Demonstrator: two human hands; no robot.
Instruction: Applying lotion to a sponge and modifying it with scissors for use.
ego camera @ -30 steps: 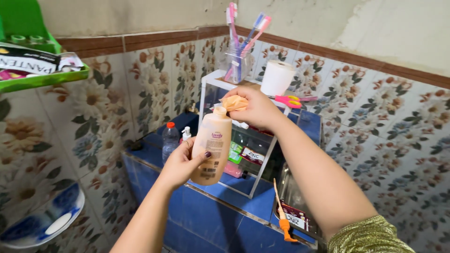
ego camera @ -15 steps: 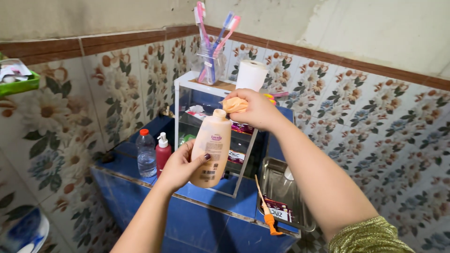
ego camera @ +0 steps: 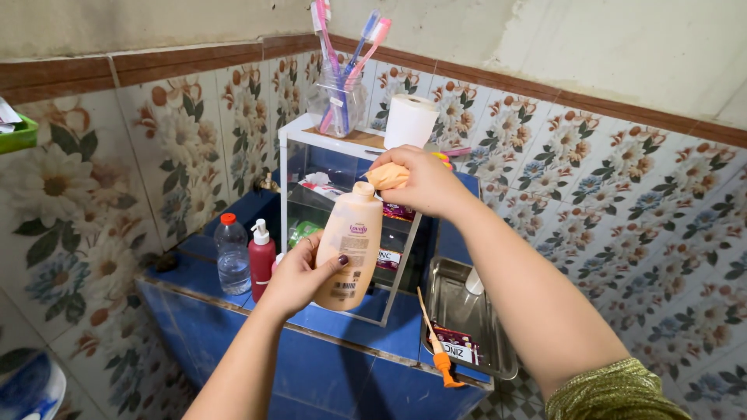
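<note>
I observed a blue-tiled table (ego camera: 342, 342) set into a corner of a room. The walls (ego camera: 622, 218) carried floral tiles under a brown border strip, with rough plaster above. A white-framed rack (ego camera: 311, 136) stood on the table. On its top sat a clear cup (ego camera: 336, 105) of toothbrushes (ego camera: 346, 54) and, just beside it, a paper roll (ego camera: 411, 120). Left of the rack stood a clear bottle (ego camera: 233, 257) with a red cap, touching or nearly touching a red pump bottle (ego camera: 261, 260). Right of the rack lay a steel tray (ego camera: 459, 303) holding a dark sachet (ego camera: 457, 344). An orange-handled stick (ego camera: 436, 346) rested at the tray's left edge. A green shelf (ego camera: 17, 134) showed at the left border of the view.

The lotion bottle (ego camera: 350, 249) was held in the air in front of the rack, above the table's front edge. It was tall, peach-coloured, rounded at the shoulders, and slightly tilted, with a printed label facing me. Its neck pointed up.

The left hand (ego camera: 299, 272) gripped the lotion bottle low on its left side; that grip was pressed around the body, thumb across the front. The right hand (ego camera: 424, 183) held an orange cloth (ego camera: 387, 176) at the bottle's top; that grip was closed on the cloth, which touched the neck. I could not tell whether a cap was fitted under the cloth.
</note>
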